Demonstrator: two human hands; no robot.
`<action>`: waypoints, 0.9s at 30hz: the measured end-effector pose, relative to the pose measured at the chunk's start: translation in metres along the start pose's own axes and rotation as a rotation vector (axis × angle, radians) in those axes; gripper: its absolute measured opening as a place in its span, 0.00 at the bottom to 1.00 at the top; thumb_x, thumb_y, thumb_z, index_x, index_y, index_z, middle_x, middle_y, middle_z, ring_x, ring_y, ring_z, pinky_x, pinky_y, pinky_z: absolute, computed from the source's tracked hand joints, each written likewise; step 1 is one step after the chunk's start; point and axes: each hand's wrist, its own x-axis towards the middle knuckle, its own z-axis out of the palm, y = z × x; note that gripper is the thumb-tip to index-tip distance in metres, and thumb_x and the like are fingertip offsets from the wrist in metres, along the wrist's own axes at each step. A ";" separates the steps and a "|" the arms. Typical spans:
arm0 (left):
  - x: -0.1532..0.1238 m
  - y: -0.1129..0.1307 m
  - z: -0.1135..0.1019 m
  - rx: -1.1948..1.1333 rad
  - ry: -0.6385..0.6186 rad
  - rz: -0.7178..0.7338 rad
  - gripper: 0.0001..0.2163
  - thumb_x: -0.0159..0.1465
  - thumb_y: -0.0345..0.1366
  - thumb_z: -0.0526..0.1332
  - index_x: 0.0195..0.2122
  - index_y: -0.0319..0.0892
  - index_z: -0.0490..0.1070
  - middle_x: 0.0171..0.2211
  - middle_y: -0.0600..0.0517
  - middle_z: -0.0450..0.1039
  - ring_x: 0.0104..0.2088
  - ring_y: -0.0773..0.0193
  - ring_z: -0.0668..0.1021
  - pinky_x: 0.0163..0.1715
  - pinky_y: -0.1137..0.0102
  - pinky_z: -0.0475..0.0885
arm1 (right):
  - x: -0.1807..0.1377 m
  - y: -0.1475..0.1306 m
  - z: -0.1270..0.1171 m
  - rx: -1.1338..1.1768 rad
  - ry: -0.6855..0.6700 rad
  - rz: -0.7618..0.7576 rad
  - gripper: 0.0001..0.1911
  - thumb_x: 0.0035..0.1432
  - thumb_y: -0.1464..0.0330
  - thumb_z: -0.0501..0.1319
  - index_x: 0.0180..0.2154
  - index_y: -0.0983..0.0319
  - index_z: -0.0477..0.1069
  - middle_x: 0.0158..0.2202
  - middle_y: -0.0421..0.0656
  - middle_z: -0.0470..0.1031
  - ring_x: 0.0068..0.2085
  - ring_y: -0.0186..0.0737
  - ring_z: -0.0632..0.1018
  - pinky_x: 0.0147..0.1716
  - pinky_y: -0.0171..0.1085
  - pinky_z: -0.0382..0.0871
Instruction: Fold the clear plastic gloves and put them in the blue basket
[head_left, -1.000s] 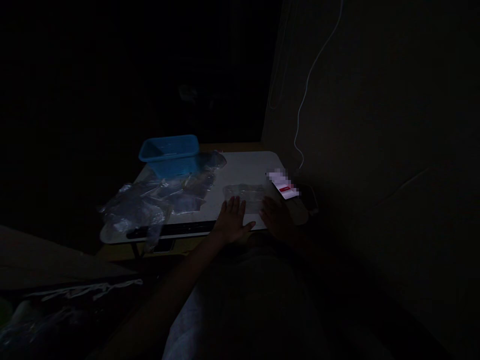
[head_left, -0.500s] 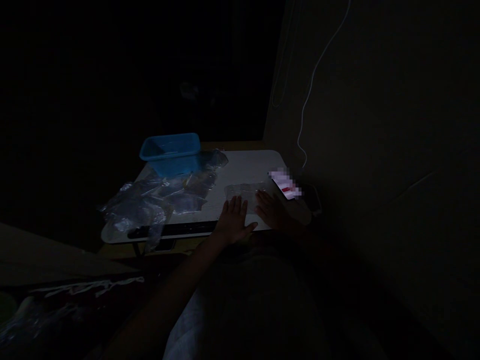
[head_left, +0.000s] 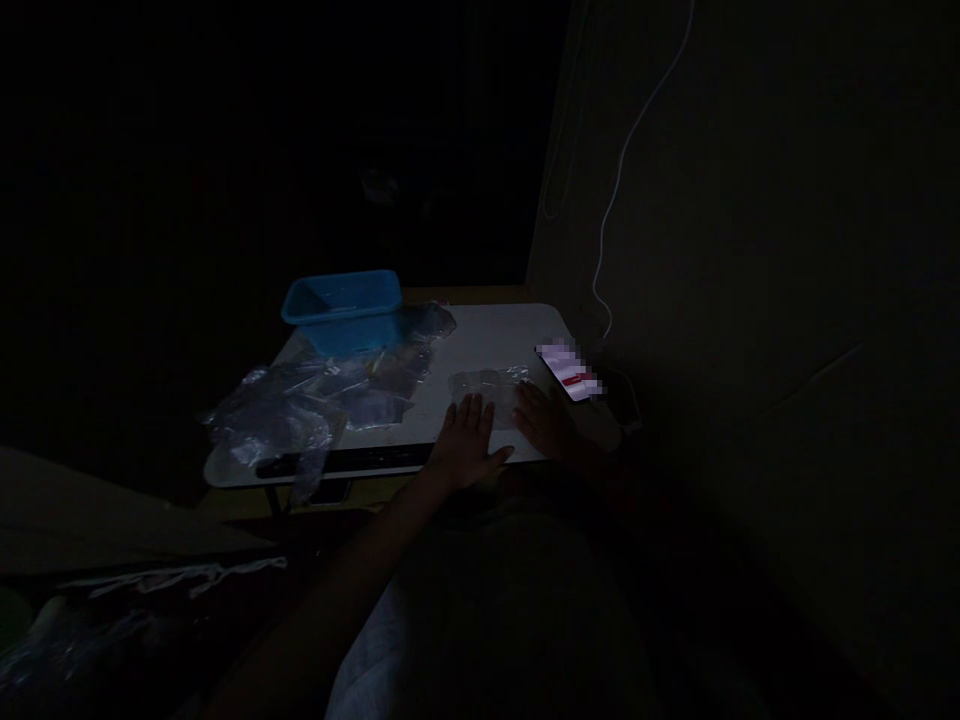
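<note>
A clear plastic bag (head_left: 501, 385) lies flat near the front right of a small white table (head_left: 487, 330). My left hand (head_left: 466, 440) rests palm down on the bag's left part, fingers stretched forward and thumb out to the right. On its right part lies my right hand (head_left: 544, 420), also flat with the fingers extended, though dim light blurs its outline. Neither hand grips anything. To the left, several crumpled clear plastic bags (head_left: 300, 410) are heaped, one hanging over the table's front edge.
A blue plastic basin (head_left: 352, 325) stands at the back left, beside the heaped bags. A lit phone (head_left: 570, 372) lies at the table's right side. A white cable (head_left: 616, 180) hangs down the wall on the right. A dark slot (head_left: 352, 459) runs along the front edge.
My right hand has shifted very slightly to the right on the bag. The bag's far right edge now catches more light and looks more wrinkled. My left hand stays in place.
</note>
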 end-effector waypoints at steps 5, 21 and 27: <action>0.000 0.001 -0.002 0.006 -0.003 -0.003 0.37 0.60 0.57 0.41 0.61 0.31 0.49 0.62 0.35 0.45 0.62 0.45 0.48 0.58 0.52 0.46 | 0.012 -0.009 -0.008 0.053 -0.034 -0.102 0.24 0.64 0.64 0.40 0.57 0.67 0.57 0.60 0.51 0.57 0.61 0.43 0.57 0.57 0.53 0.46; 0.000 0.000 0.002 -0.015 0.009 -0.010 0.37 0.59 0.58 0.42 0.61 0.34 0.48 0.63 0.37 0.44 0.63 0.47 0.48 0.58 0.52 0.45 | 0.018 0.005 0.013 -0.051 0.042 -0.016 0.27 0.62 0.60 0.43 0.56 0.71 0.58 0.58 0.57 0.58 0.60 0.50 0.58 0.56 0.52 0.51; -0.001 0.001 -0.001 -0.004 0.001 -0.007 0.37 0.60 0.57 0.42 0.61 0.32 0.48 0.63 0.36 0.44 0.62 0.46 0.48 0.58 0.53 0.45 | 0.017 0.004 0.008 -0.045 0.011 -0.001 0.28 0.62 0.58 0.44 0.56 0.71 0.58 0.59 0.57 0.57 0.61 0.51 0.57 0.56 0.52 0.50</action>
